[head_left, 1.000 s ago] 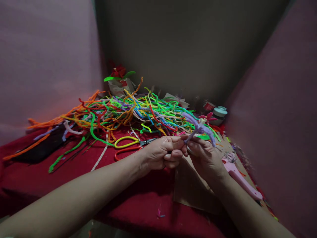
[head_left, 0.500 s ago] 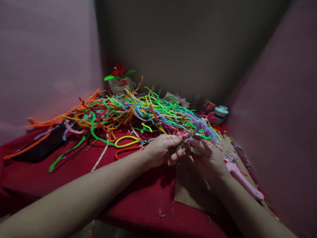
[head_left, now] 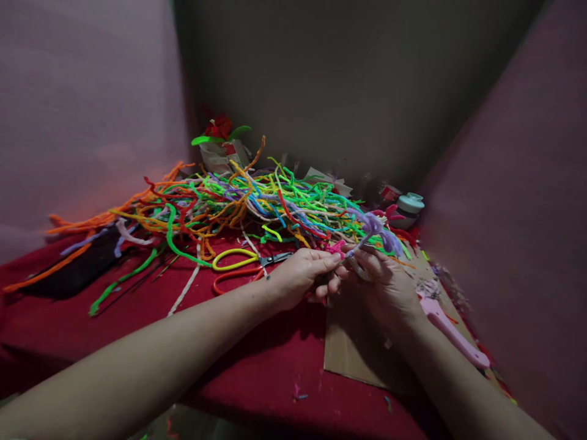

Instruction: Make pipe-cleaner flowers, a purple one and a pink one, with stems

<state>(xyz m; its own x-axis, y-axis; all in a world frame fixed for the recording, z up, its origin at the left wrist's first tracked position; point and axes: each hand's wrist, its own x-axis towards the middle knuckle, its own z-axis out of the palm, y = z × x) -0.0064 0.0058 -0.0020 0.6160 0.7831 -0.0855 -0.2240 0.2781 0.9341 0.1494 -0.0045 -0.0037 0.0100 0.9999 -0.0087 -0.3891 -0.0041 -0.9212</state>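
In front of me a purple pipe-cleaner flower (head_left: 376,227) points up to the right, its looped petals above my fingers. My left hand (head_left: 308,275) is closed, pinching its stem between thumb and fingers. A small pink pipe-cleaner piece (head_left: 337,247) shows just above that thumb. Close beside it, my right hand (head_left: 387,287) curls its fingers round a pale ring-shaped roll (head_left: 360,270), which looks like tape; its fingertips are near the purple stem. The fingers partly hide the stem's lower end. Scissors (head_left: 236,260) with yellow and red handles lie left of my left hand.
A heap of many-coloured pipe cleaners (head_left: 257,201) spreads across the red cloth (head_left: 257,360). Cardboard (head_left: 353,357) lies under my right hand, with a pink-handled tool (head_left: 454,336) to its right. Behind stand a jar with a pale blue lid (head_left: 411,203) and a red flower (head_left: 220,127).
The purple flower has tilted slightly and shifted a little right between my hands. More of the pink piece shows. My left fingers have curled in closer round the stem.
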